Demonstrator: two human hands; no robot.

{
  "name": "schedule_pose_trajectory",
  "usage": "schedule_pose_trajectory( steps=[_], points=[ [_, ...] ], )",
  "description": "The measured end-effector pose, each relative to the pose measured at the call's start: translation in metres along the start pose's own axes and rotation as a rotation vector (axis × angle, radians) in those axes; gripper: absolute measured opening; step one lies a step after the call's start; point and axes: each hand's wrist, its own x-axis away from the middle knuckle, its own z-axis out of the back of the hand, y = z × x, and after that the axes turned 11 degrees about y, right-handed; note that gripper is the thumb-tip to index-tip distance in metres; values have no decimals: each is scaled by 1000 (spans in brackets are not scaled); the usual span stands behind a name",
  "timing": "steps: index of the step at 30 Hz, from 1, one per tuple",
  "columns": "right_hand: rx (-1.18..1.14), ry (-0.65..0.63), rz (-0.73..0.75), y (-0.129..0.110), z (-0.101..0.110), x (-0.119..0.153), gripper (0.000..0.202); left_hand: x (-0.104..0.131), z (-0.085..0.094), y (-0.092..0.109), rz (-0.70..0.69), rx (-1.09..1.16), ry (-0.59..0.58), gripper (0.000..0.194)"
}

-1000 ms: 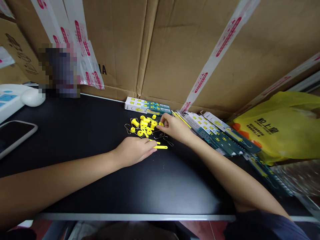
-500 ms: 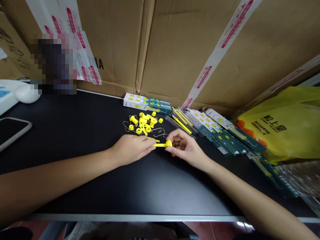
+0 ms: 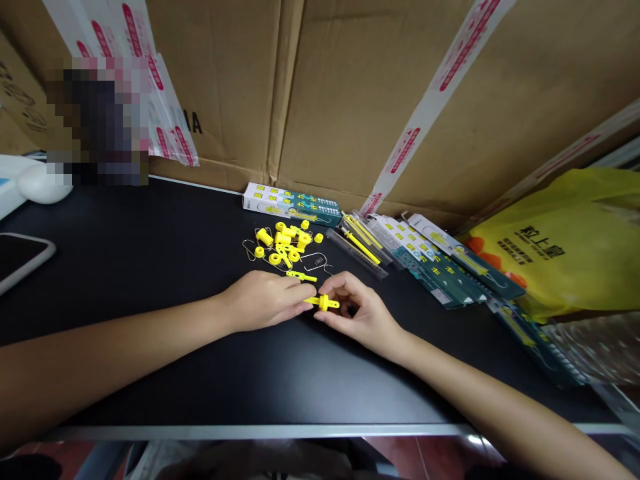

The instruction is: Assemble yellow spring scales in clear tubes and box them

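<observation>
My left hand (image 3: 270, 298) is closed, thumb and fingers pinching a thin yellow plastic rod (image 3: 312, 301). On that rod sits a yellow flanged cap (image 3: 325, 303), and the rod's holed tip sticks out past it to the right. My right hand (image 3: 363, 310) curls round this end, with thumb and forefinger at the cap. Just beyond my hands lies another yellow rod piece (image 3: 301, 276). Behind it is a heap of yellow caps, sleeves and rings (image 3: 283, 239), mixed with bent wire hooks (image 3: 315, 262) and small springs.
A spring-scale box (image 3: 290, 204) lies at the back against a large cardboard box (image 3: 350, 100). Clear tubes with yellow rods (image 3: 363, 240) and flattened packages (image 3: 435, 267) lie to the right, near a yellow bag (image 3: 560, 247). A phone (image 3: 23, 260) rests on the black table (image 3: 280, 380) at left.
The cap has gone further onto the rod, so the holed tip now shows beyond it. My right hand has come slightly closer to my left. The view has shifted a little.
</observation>
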Motion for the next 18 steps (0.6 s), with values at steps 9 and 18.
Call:
schedule_pose_trajectory(
  steps=[9,18],
  points=[
    [29,38,27,-10,5,-1,20,-1,4,1,199,131,-8,30],
    [138,21,104,-2,3,0,10,0,4,-2,156,106,9,33]
  ],
)
